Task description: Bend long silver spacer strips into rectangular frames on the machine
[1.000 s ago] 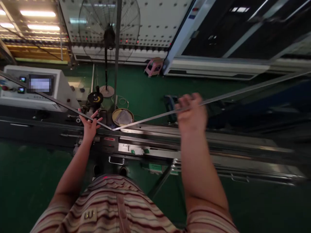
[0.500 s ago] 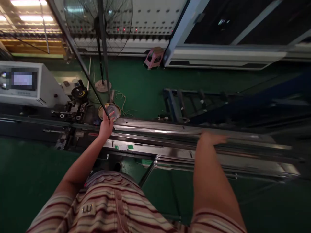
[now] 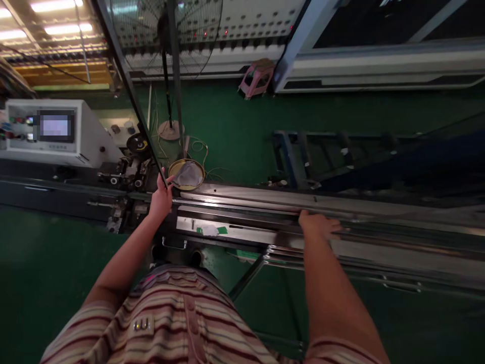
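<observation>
At the left end of the long metal bench, my left hand (image 3: 161,202) is closed round the lower end of a long, thin dark metal bar (image 3: 131,96), which slants up out of the top of the view. My right hand (image 3: 320,225) lies farther right on the bench rails, its fingers stretched out to the right and slightly blurred. Under and beside it runs a thin shiny metal strip (image 3: 242,206) along the bench (image 3: 257,233). A round yellow-rimmed tray (image 3: 202,177) with grey-white material in it is just beyond my left hand.
At left stand a grey control box (image 3: 91,134) with a screen and a clamp mechanism (image 3: 131,169). Beyond the bench are a standing fan (image 3: 170,130), a pink stool (image 3: 257,78) and a blue rack (image 3: 288,156). Stacked metal tubes (image 3: 282,255) jut out at the near side.
The view has shifted, so the surroundings appear farther right. My right hand has moved left along the bench relative to them. My left hand keeps hold of the slanting bar.
</observation>
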`<state>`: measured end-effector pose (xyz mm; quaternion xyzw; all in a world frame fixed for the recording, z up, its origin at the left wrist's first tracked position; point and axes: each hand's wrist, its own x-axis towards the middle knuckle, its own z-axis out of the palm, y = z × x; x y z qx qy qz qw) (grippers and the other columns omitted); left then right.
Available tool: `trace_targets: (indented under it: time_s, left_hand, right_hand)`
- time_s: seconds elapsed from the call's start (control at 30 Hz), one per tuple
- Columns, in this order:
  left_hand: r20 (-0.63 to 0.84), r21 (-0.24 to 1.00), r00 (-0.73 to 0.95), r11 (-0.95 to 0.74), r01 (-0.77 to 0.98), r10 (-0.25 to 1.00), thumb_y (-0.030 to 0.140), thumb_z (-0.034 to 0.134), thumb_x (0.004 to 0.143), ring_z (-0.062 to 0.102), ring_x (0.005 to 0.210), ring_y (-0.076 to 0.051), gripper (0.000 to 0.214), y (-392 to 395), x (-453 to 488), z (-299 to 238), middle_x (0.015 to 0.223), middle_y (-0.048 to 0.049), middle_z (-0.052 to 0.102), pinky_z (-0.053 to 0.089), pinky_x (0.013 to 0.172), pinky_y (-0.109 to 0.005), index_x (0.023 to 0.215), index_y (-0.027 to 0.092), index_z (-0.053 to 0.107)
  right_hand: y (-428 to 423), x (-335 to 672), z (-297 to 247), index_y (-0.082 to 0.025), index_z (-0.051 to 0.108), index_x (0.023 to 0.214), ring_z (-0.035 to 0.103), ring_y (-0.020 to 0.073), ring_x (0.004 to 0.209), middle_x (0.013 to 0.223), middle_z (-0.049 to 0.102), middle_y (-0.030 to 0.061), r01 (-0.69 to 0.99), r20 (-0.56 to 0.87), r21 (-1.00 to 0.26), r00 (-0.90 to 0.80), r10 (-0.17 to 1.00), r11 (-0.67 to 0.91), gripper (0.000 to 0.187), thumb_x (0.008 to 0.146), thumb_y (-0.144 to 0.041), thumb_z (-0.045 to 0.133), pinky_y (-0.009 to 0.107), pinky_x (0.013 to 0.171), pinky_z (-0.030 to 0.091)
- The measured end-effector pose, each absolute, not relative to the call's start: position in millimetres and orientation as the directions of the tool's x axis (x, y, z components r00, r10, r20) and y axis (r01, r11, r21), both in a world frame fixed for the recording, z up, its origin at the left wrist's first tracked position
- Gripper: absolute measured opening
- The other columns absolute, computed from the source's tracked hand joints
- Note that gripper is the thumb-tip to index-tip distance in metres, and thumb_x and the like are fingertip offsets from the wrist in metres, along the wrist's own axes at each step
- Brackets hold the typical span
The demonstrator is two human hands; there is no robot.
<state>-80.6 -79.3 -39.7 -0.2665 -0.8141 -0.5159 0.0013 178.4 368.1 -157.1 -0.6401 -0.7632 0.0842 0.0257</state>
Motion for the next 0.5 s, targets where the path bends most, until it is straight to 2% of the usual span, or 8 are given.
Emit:
trace_targets:
  time_s: [0.07,0.1,0.3,0.5]
  left_hand:
    - [0.274,0.813,-0.861,0.375,0.445,0.429,0.018,0.043,0.098,0.070,0.107,-0.021,0.071,-107.4,-98.0,-37.4,0.135,-0.0148,0.062,0.056,0.089,-0.034,0.158,0.025,0.006]
    - [0.278,0.803,-0.861,0.389,0.451,0.425,0.018,0.042,0.098,0.070,0.107,-0.021,0.070,-122.0,-107.3,-36.8,0.136,-0.0146,0.062,0.056,0.088,-0.034,0.158,0.025,0.006]
    - [0.327,0.790,-0.868,0.395,0.468,0.375,0.015,0.040,0.096,0.070,0.107,-0.020,0.068,-214.3,-165.4,-39.4,0.135,-0.0154,0.062,0.056,0.088,-0.033,0.155,0.023,0.008]
    - [0.357,0.754,-0.877,0.456,0.473,0.321,0.015,0.040,0.097,0.071,0.103,-0.020,0.063,-300.1,-220.2,-41.3,0.130,-0.0149,0.064,0.057,0.085,-0.032,0.153,0.023,0.013]
  right_hand:
    - [341.8,164.5,-159.9,-0.001,0.064,0.127,0.034,0.0486,0.137,0.141,0.042,0.0383,0.983,-0.071,-0.173,-0.082,0.994,0.068,0.059,0.090,-0.045,0.047,0.072,0.106,0.028]
    - [328.5,156.5,-160.3,-0.004,0.067,0.123,0.034,0.0468,0.139,0.141,0.046,0.0351,0.981,-0.066,-0.178,-0.092,0.994,0.079,0.056,0.091,-0.045,0.047,0.071,0.109,0.026]
    - [245.9,103.2,-160.9,-0.005,0.075,0.107,0.044,0.0412,0.134,0.122,0.064,0.0301,0.967,-0.099,-0.121,-0.237,0.967,0.224,0.051,0.094,-0.043,0.044,0.072,0.112,0.020]
    - [158.3,51.4,-167.5,-0.005,0.075,0.100,0.055,0.0393,0.120,0.110,0.069,0.0271,0.937,-0.016,-0.092,-0.341,0.940,0.338,0.054,0.094,-0.047,0.042,0.070,0.113,0.017]
